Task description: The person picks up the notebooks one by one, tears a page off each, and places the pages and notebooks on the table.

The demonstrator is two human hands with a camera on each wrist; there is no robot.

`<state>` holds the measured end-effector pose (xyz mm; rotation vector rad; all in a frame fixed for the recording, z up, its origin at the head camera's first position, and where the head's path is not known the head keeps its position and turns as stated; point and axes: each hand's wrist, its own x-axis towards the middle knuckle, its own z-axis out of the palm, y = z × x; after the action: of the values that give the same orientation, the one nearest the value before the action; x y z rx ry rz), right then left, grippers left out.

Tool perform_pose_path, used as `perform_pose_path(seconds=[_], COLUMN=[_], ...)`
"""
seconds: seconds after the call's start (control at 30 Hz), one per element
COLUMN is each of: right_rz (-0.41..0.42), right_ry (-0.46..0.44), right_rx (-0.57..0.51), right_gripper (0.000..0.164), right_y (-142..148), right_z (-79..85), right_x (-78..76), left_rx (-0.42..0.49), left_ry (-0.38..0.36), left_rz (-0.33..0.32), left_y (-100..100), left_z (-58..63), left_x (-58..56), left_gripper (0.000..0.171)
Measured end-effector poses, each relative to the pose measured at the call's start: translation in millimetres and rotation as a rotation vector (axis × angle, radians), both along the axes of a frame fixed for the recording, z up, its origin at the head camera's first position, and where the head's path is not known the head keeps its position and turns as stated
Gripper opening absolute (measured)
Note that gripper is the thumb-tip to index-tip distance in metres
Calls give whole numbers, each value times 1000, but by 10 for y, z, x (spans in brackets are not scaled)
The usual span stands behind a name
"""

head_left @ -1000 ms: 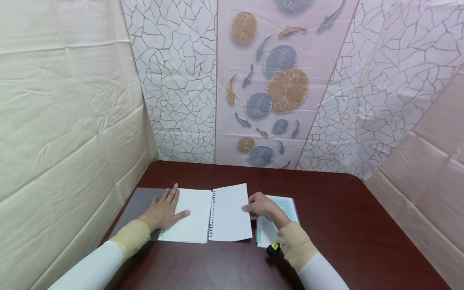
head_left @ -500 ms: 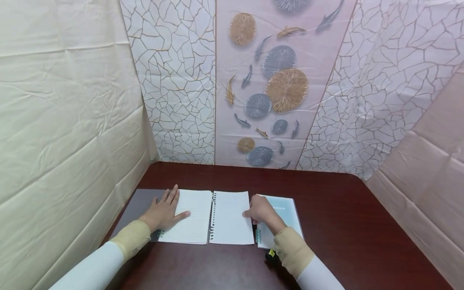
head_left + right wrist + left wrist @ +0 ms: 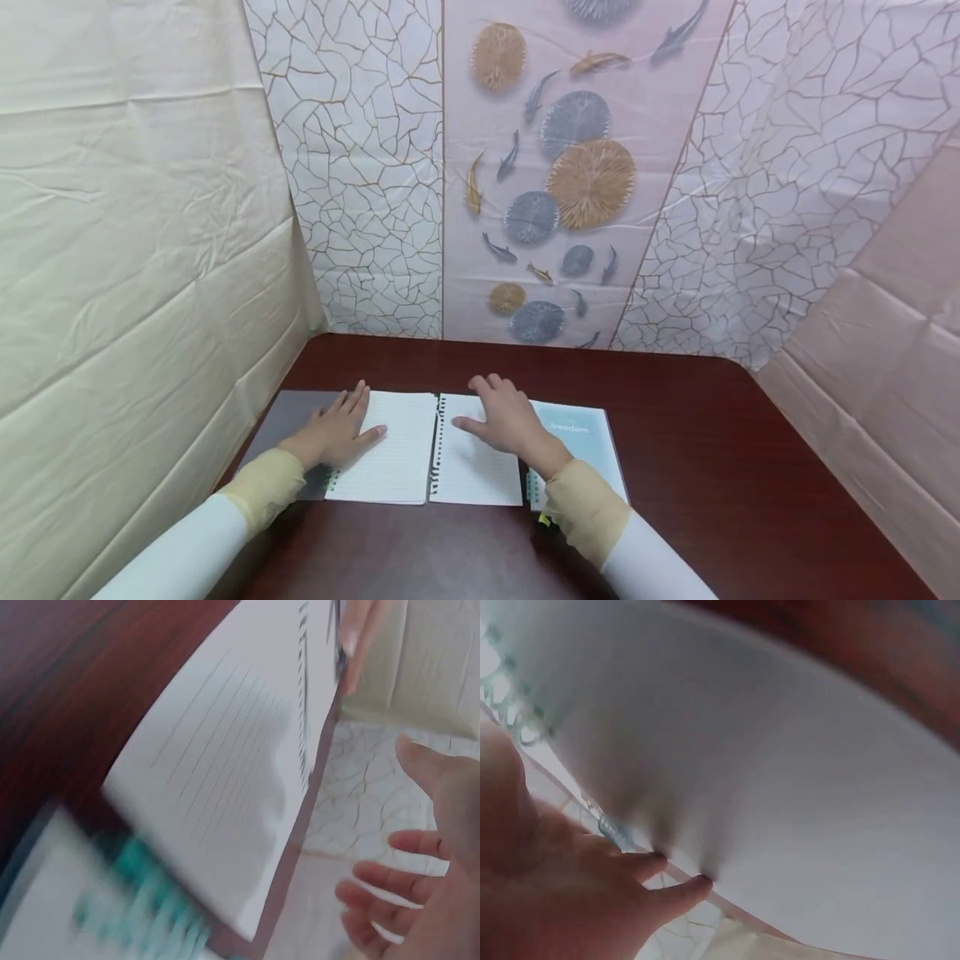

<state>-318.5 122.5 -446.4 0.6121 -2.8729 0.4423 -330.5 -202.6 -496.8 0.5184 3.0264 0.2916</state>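
Note:
My left hand [image 3: 337, 433] lies with spread fingers on the lined page of an open spiral notebook [image 3: 401, 458], whose dark grey cover [image 3: 288, 421] is folded out to the left. Just right of it lies a loose sheet [image 3: 472, 479] with a row of torn holes down its left edge; its ruled lines show in the right wrist view. Above that sheet hovers my right hand [image 3: 506, 417], fingers apart and holding nothing. In the right wrist view the right hand [image 3: 412, 877] has its thumb and fingers spread.
A closed light-blue notebook [image 3: 588, 454] with teal rings lies right of the sheet, partly under the right forearm. A small black object with a yellow mark [image 3: 544, 520] sits by its near edge. The dark red table [image 3: 712, 467] meets fabric walls behind and at the sides.
The loose sheet, pinched and lifted at its right edge a second ago, now lies flat. My right hand has let go and moved left over it. The left hand has hardly moved.

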Motion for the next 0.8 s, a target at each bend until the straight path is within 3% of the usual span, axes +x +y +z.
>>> perform_pose_path(seconds=[0.17,0.33,0.6,0.8], right_rz=[31,106,158,118], right_ry=[-7,-106,-176,-218], right_rx=[89,171,192,177], right_gripper=[87,100,97,115], right_y=[-335,-633,-860,-919], right_z=[-23,-136,-288,-320], right_x=[23,17,-41,-67], left_rx=[33,57,27,34], left_ry=[120,139,123,119], left_rz=[29,77,109,147], left_y=[-130,-273,-407,-439], left_z=[12,39,33,18], left_x=[-194,-350,-429,-456], left_gripper=[90,89,100,93])
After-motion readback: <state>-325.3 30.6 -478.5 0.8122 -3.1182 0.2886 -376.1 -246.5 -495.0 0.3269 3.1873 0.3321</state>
